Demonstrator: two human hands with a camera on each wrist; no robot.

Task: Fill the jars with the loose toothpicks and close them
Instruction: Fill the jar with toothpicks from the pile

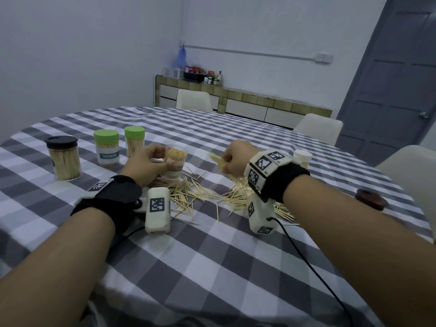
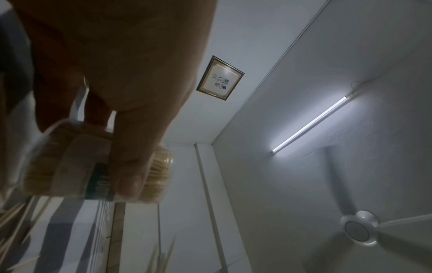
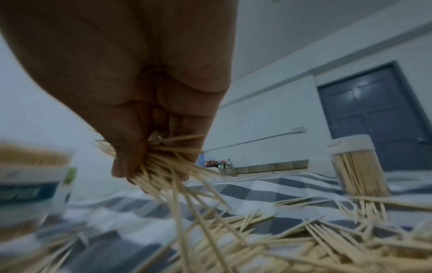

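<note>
My left hand (image 1: 155, 161) grips an open clear jar (image 1: 175, 159) packed with toothpicks, lidless, just above the checked tablecloth (image 1: 212, 267). The left wrist view shows my thumb across that jar (image 2: 70, 166) and its label. My right hand (image 1: 232, 160) is curled round a bunch of toothpicks (image 1: 218, 160), a hand's width right of the jar. In the right wrist view the bunch (image 3: 168, 170) fans out below my fingers (image 3: 126, 162). Loose toothpicks (image 1: 195, 194) lie scattered under both hands.
Two green-lidded jars (image 1: 106, 147) (image 1: 134, 140) and a black-lidded jar (image 1: 63, 159) stand full at the left. A white-lidded jar (image 1: 303, 156) stands behind my right wrist. A brown lid (image 1: 371, 199) lies at the right edge. White chairs (image 1: 318, 128) ring the table.
</note>
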